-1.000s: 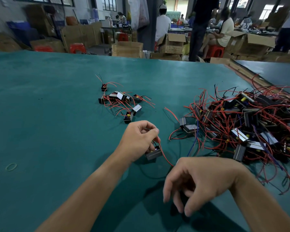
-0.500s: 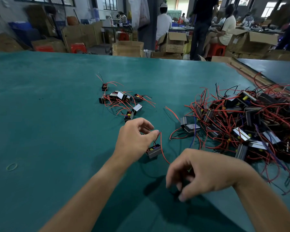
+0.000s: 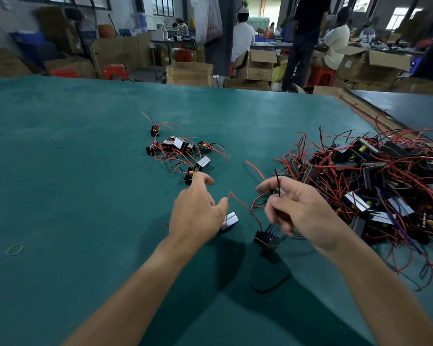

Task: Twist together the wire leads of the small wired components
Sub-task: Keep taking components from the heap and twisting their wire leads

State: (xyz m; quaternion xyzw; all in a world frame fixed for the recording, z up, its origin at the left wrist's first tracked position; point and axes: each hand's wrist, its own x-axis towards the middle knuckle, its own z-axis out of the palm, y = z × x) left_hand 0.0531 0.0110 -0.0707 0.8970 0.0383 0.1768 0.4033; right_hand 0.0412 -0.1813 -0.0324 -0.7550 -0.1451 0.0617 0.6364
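We judged the job barely begun: a small group (image 3: pixel 178 151) lay seemingly twisted, the big pile (image 3: pixel 373 186) waited at right, our right hand (image 3: pixel 300 211) pinched a component's (image 3: pixel 266 239) black lead (image 3: pixel 276 182), and our left hand (image 3: pixel 198 216) hung loosely open beside another component (image 3: pixel 230 220).

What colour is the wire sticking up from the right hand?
Black: the wire shows best in the head view.
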